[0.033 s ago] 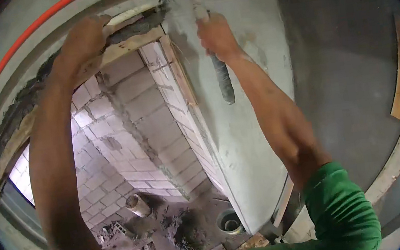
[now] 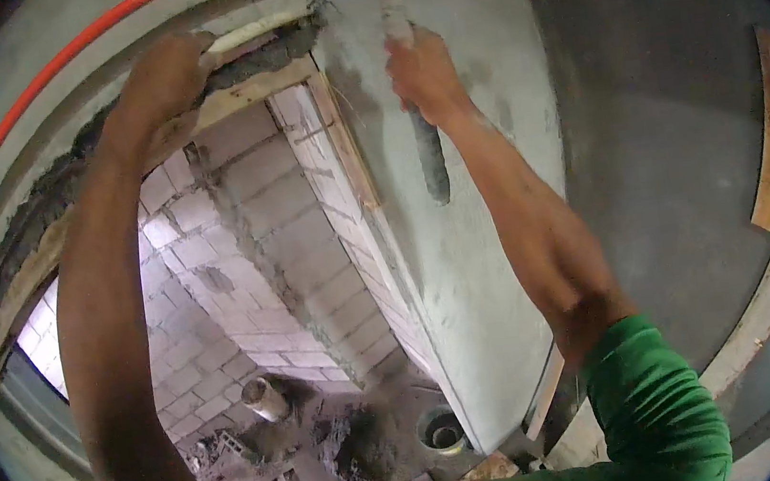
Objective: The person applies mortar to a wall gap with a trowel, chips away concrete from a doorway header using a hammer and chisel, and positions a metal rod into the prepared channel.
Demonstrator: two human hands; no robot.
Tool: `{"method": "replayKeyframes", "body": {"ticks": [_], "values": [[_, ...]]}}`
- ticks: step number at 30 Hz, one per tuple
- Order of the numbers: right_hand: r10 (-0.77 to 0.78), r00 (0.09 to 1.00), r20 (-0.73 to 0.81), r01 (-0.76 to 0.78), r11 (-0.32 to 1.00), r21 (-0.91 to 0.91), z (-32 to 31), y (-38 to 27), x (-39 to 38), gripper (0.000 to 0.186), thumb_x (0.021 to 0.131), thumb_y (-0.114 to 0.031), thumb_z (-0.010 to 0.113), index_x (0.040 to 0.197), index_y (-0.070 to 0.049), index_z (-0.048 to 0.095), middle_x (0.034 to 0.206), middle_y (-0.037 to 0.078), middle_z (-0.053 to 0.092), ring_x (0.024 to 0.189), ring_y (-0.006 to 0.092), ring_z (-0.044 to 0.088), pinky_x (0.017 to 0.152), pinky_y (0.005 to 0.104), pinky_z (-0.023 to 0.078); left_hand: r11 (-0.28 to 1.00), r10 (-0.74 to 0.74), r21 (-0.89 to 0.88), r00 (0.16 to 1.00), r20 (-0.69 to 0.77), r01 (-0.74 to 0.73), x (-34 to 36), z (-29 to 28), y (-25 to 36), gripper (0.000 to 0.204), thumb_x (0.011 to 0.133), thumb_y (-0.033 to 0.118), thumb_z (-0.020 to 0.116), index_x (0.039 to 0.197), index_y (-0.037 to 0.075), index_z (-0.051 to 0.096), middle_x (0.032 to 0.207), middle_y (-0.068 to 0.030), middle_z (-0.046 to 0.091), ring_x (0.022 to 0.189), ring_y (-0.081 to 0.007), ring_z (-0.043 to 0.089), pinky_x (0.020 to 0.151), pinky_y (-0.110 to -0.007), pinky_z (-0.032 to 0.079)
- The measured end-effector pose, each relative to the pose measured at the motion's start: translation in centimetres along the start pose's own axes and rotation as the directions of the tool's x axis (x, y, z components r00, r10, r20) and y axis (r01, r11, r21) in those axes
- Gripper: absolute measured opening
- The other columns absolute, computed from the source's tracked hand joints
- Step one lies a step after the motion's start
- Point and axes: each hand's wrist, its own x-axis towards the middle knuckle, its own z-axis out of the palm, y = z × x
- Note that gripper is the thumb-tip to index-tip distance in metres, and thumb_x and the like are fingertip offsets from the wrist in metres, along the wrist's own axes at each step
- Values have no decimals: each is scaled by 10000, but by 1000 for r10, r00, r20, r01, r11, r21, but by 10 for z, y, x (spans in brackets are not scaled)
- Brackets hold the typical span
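Note:
My right hand point(image 2: 422, 72), at the upper middle, is wrapped round a long-handled hammer point(image 2: 432, 163). The handle's dark, wrapped lower end hangs below the fist. Its pale upper part is blurred, and its head is smeared at the top edge. My left hand point(image 2: 168, 75) is closed at the upper left, against the wall above a wooden frame point(image 2: 265, 84). A pale, cream-coloured strip point(image 2: 254, 32) runs right from that fist, along rough dark mortar point(image 2: 262, 60). Whether the fist grips this strip or something else, I cannot tell.
A grey plastered wall panel point(image 2: 497, 294) stands right of the opening. Through the opening show a block wall point(image 2: 277, 225), a white bucket point(image 2: 266, 399), a dark bucket point(image 2: 441, 431) and a heap of dark rubble point(image 2: 357, 446). An orange hose point(image 2: 31, 96) curves along the upper left.
The hammer and my right hand have shifted slightly right and down, its head away from the strip's right end. My left hand has stayed almost in place.

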Motion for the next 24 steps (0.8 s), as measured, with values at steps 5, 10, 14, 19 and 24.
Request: {"method": "replayKeyframes", "body": {"ticks": [5,10,14,19,24], "values": [[4,969,-247,30,991,132,-19,-1,-6,167,896,-144,537,897,21,563,612,84,534,458,180,535,400,355,430,997,76,8,993,-88,-76,-4,-1,12,270,899,243,587,1063,43,665,950,-236,658,912,-409,631,814,-511,486],[-10,993,119,17,998,-55,-1,-10,20,274,913,-242,559,907,32,569,634,113,565,462,202,543,418,349,442,996,84,47,988,-127,-79,-3,-3,10,233,886,221,591,1020,47,667,949,-228,661,909,-403,636,814,-511,488],[82,993,-86,-83,996,-12,-7,-21,7,484,945,-405,500,983,70,583,795,303,630,779,494,605,722,503,504,989,132,95,978,-161,-118,-1,-8,1,233,866,196,592,1016,33,664,963,-224,661,921,-397,635,808,-487,496],[208,978,25,-209,959,189,-49,-53,-3,517,946,-462,503,855,44,547,673,202,594,557,317,605,534,434,489,993,95,-35,954,-285,-109,-12,-20,5,276,861,237,612,1016,16,668,927,-230,665,896,-406,640,774,-472,501],[165,986,8,-162,955,247,-64,-48,-10,439,960,-477,459,907,-46,526,588,-8,453,447,84,407,398,273,360,998,24,-51,997,-72,-27,-3,-22,24,316,877,279,617,1035,13,681,899,-240,663,864,-399,644,762,-475,490]]}}
